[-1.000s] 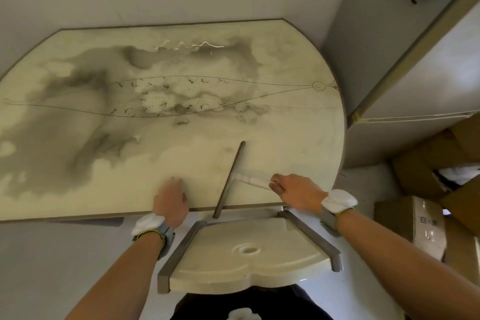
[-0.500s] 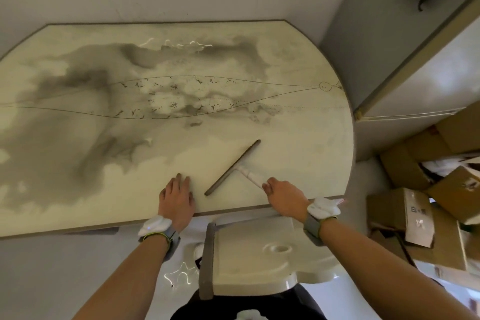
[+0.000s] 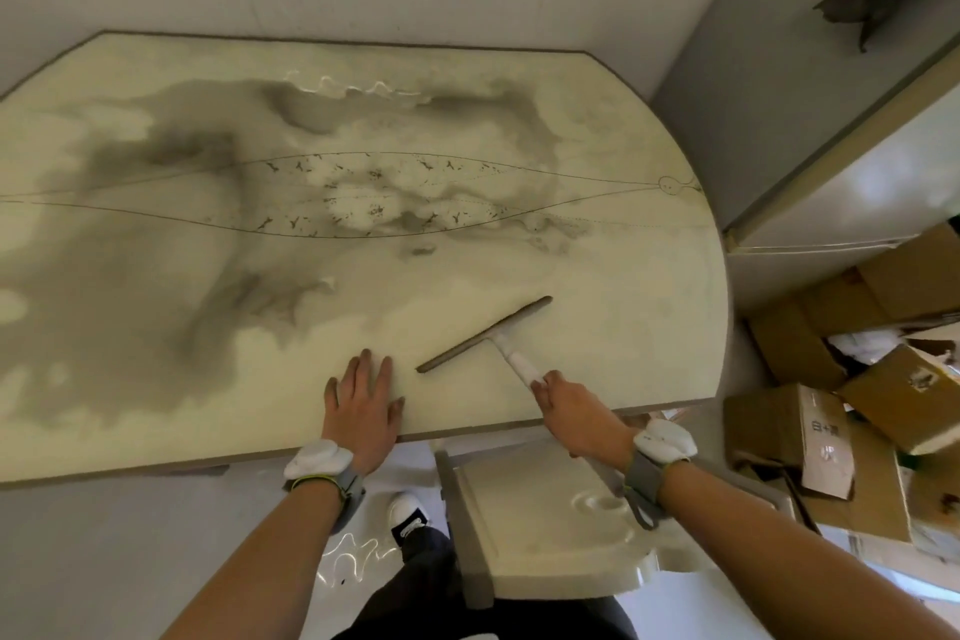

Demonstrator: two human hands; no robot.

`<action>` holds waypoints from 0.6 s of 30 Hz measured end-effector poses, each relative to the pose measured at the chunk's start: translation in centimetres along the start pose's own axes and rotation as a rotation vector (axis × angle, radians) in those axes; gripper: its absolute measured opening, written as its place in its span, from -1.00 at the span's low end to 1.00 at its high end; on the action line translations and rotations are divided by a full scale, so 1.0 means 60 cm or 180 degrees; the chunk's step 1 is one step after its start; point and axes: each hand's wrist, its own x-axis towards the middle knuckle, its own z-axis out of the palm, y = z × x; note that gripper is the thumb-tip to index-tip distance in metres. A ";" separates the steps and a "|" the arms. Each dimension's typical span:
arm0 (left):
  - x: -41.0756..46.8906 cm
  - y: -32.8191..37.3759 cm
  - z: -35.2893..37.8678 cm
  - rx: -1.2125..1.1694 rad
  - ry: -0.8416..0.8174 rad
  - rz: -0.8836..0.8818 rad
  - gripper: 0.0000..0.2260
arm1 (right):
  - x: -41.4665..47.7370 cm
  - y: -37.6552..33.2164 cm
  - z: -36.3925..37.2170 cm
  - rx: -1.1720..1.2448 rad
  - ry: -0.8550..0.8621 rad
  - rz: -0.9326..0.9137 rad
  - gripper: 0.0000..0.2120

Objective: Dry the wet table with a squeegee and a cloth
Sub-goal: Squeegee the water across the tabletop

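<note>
A cream table [image 3: 623,130] with grey cloud patterns and thin dark lines fills the upper view. A glint of water [image 3: 353,86] shows near its far edge. The squeegee [image 3: 485,334], a dark blade with a white handle, lies on the near right part of the top, its blade running diagonally. My right hand [image 3: 574,408] grips the end of the handle. My left hand [image 3: 361,403] rests flat on the table near the front edge, fingers straight, left of the blade. No cloth is in view.
A cream chair seat [image 3: 550,535] with grey rails stands under the table's front edge. Cardboard boxes [image 3: 841,379] pile up on the right. Water glints on the floor [image 3: 348,556] beside my shoe. A wall runs behind the table.
The squeegee moved from the front edge further onto the table and its blade turned more diagonal. My left hand slid forward onto the top. The camera shifted relative to the chair.
</note>
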 end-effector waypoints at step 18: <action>0.070 0.098 -0.013 -0.0240 -0.0041 0.0114 -0.51 | -0.031 0.149 -0.116 -0.0149 -0.0022 0.0447 -0.67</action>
